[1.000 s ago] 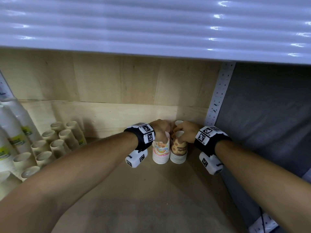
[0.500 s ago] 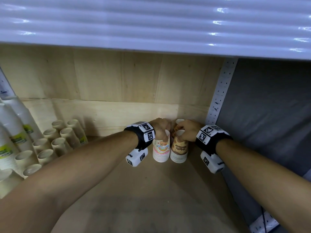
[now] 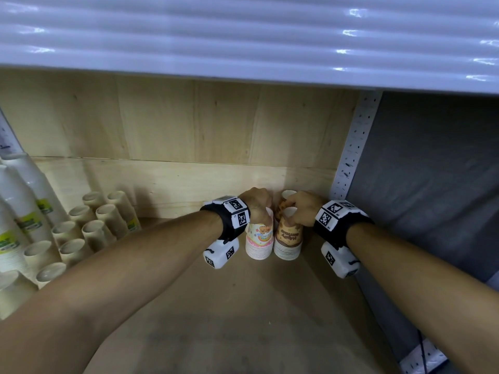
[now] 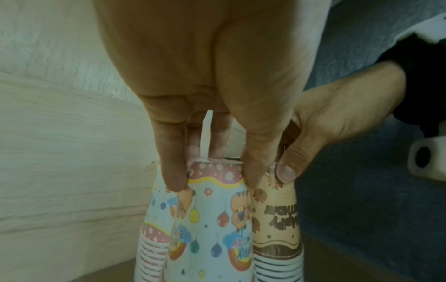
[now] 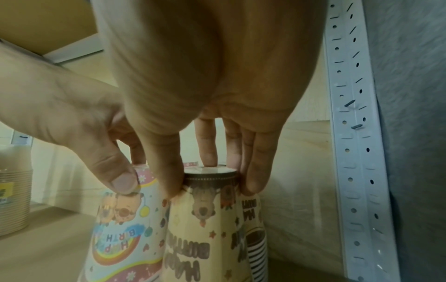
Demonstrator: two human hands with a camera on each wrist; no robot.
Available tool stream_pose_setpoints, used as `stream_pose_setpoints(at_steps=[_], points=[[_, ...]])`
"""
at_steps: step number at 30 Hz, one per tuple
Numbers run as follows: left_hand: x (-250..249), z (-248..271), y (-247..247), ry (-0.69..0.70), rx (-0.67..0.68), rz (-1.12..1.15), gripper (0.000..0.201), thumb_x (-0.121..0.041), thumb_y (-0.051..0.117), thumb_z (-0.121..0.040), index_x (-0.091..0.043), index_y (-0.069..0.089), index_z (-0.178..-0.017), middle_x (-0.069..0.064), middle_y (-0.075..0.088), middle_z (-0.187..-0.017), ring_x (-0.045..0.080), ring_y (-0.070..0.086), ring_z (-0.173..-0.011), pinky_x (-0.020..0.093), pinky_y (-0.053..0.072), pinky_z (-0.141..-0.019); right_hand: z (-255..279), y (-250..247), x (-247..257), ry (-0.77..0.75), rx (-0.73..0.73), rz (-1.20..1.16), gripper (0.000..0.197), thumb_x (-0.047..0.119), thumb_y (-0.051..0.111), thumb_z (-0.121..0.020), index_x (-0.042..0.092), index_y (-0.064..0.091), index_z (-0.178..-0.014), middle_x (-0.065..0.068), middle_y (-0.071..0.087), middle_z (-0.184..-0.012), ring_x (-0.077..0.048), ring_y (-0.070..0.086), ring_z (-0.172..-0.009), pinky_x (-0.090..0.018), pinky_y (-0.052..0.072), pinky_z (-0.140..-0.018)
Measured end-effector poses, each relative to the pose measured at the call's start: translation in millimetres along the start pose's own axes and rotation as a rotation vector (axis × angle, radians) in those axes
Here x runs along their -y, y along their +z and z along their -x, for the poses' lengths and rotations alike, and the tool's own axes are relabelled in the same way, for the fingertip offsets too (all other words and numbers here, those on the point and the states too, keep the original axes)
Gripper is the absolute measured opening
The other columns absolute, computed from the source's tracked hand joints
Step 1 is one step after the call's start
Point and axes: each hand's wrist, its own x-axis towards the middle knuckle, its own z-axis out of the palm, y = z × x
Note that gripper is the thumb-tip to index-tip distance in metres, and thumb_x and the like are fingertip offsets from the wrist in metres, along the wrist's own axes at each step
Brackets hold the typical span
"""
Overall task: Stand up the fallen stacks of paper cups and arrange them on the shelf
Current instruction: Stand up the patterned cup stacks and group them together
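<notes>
Two stacks of upside-down printed paper cups stand side by side in the shelf's back right corner. My left hand (image 3: 260,211) (image 4: 212,182) pinches the top of the pink balloon-print stack (image 3: 258,240) (image 4: 212,219) (image 5: 120,229) from above. My right hand (image 3: 293,215) (image 5: 210,188) grips the top of the brown birthday-print stack (image 3: 287,238) (image 5: 205,219) (image 4: 277,219). Another brown stack (image 3: 287,195) (image 5: 253,219) stands behind it. A second pink stack (image 4: 152,232) shows behind the left one.
Several plain beige cup stacks (image 3: 94,228) stand at the left, with tall white stacks (image 3: 21,211) beyond them. A perforated metal upright (image 3: 351,147) and a grey cloth wall (image 3: 432,171) close the right side. The upper shelf edge (image 3: 243,36) hangs overhead. Bare wooden shelf board (image 3: 243,306) lies in front.
Both hands stay on the tops of the same two stacks; hands and stacks have barely shifted.
</notes>
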Motion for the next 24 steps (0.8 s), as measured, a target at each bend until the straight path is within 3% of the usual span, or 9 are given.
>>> stream_pose_setpoints(at_steps=[8, 13, 18, 21, 24], points=[[0, 1, -1, -0.003, 0.016, 0.002, 0.047, -0.03, 0.076, -0.08, -0.009, 0.062, -0.12, 0.008, 0.063, -0.113, 0.025, 0.062, -0.099, 0.029, 0.049, -0.069, -4, 3, 0, -0.027, 0.004, 0.029, 0.023, 0.013, 0.072, -0.08, 0.01, 0.072, -0.103, -0.001, 0.062, -0.106, -0.018, 0.057, -0.09, -0.026, 0.046, -0.07], [0, 2, -2, 0.008, 0.023, 0.001, 0.045, -0.03, 0.077, -0.079, -0.011, 0.063, -0.118, 0.008, 0.063, -0.112, 0.025, 0.061, -0.098, 0.029, 0.05, -0.07, -7, 4, -1, -0.027, 0.012, 0.014, 0.023, 0.015, 0.072, -0.077, 0.013, 0.071, -0.1, 0.0, 0.062, -0.102, -0.019, 0.059, -0.091, -0.027, 0.049, -0.07], [1, 4, -2, 0.016, 0.021, 0.013, 0.049, -0.028, 0.077, -0.08, -0.013, 0.06, -0.123, 0.007, 0.062, -0.117, 0.026, 0.06, -0.103, 0.029, 0.049, -0.073, -5, 5, -2, -0.016, 0.009, 0.007, 0.022, 0.016, 0.071, -0.078, 0.015, 0.07, -0.1, 0.002, 0.062, -0.102, -0.019, 0.06, -0.093, -0.033, 0.054, -0.078], [3, 8, -5, 0.047, 0.008, 0.044, 0.051, -0.029, 0.078, -0.078, -0.017, 0.058, -0.123, 0.005, 0.062, -0.12, 0.026, 0.061, -0.106, 0.029, 0.048, -0.076, -3, 0, 1, -0.024, 0.003, -0.008, 0.02, 0.018, 0.074, -0.074, 0.02, 0.069, -0.094, 0.002, 0.065, -0.098, -0.021, 0.063, -0.092, -0.029, 0.051, -0.07], [9, 16, -15, 0.042, 0.01, 0.029, 0.059, -0.034, 0.078, -0.079, -0.02, 0.054, -0.13, 0.003, 0.059, -0.128, 0.025, 0.058, -0.111, 0.03, 0.048, -0.082, -6, -9, 11, -0.009, -0.068, 0.069, 0.03, 0.02, 0.069, -0.084, 0.016, 0.068, -0.113, -0.003, 0.065, -0.113, -0.025, 0.06, -0.108, -0.029, 0.047, -0.082]])
